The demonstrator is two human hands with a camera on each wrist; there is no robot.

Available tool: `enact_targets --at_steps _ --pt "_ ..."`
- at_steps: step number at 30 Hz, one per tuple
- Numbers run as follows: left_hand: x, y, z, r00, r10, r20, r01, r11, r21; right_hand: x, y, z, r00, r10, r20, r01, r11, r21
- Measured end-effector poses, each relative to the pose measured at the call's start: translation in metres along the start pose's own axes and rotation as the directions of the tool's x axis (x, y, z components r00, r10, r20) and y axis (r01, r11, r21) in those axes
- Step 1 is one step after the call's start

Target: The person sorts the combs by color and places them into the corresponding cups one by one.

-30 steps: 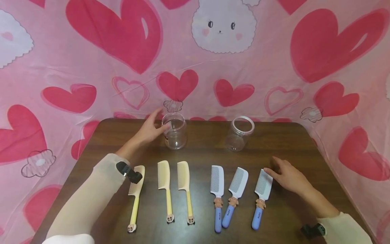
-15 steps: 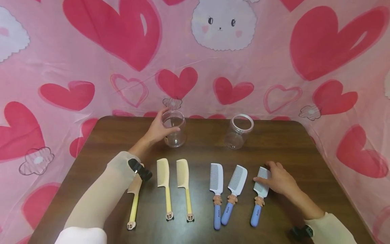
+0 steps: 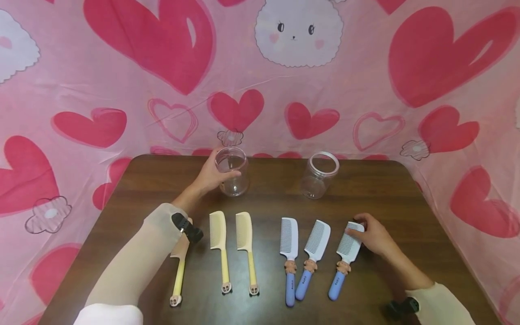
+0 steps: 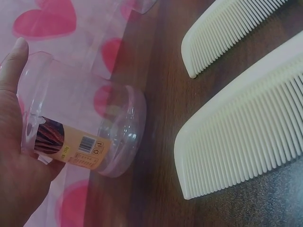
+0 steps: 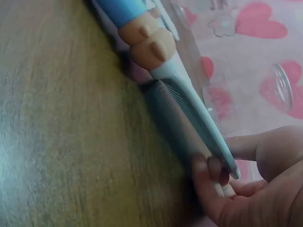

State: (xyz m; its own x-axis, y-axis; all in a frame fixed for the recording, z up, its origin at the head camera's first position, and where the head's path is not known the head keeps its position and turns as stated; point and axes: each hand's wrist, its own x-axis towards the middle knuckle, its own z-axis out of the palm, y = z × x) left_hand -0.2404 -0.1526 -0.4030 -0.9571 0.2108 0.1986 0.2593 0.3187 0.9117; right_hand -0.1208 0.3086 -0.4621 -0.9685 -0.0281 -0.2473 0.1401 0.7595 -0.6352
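A pink cloth printed with red hearts and a white bunny (image 3: 298, 34) hangs behind and around a dark wooden surface (image 3: 386, 189). At its far edge stand two clear plastic jars. The left hand (image 3: 209, 174) has its grip wrapped around the left jar (image 3: 232, 177), thumb along the rim, the labelled side against the palm; the other jar (image 3: 319, 176) stands apart to the right, untouched. Nearer the person lie three yellow combs (image 3: 221, 241) on the left and three white combs with blue handles on the right. The right hand (image 3: 375, 235) pinches the tooth end of the rightmost blue-handled comb (image 3: 343, 259), fingertips (image 5: 213, 168) closed on its tip, raising that end slightly off the wood. The other two blue-handled combs (image 3: 302, 253) lie flat just beside it.
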Motion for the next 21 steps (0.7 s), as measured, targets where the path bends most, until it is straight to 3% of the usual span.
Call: enact_targets --at_steps 2,6,14,21 --pt "-0.001 0.001 0.0 1.0 0.01 0.004 -0.01 1.0 -0.009 0.001 0.005 -0.002 0.999 0.012 0.033 -0.018 0.985 0.172" --pt "-0.001 0.001 0.0 1.0 0.022 0.01 -0.022 1.0 -0.02 0.002 0.011 -0.007 0.994 0.034 0.108 -0.076 0.91 0.408" --pt "0.0 -0.003 0.0 1.0 0.024 0.01 -0.023 0.999 -0.029 0.0 0.009 -0.024 0.98 -0.004 0.2 -0.101 0.851 0.515" --pt "0.003 -0.006 0.001 0.999 0.03 0.014 -0.029 0.999 -0.038 0.0 -0.001 -0.043 0.977 -0.063 0.202 -0.055 0.846 0.53"
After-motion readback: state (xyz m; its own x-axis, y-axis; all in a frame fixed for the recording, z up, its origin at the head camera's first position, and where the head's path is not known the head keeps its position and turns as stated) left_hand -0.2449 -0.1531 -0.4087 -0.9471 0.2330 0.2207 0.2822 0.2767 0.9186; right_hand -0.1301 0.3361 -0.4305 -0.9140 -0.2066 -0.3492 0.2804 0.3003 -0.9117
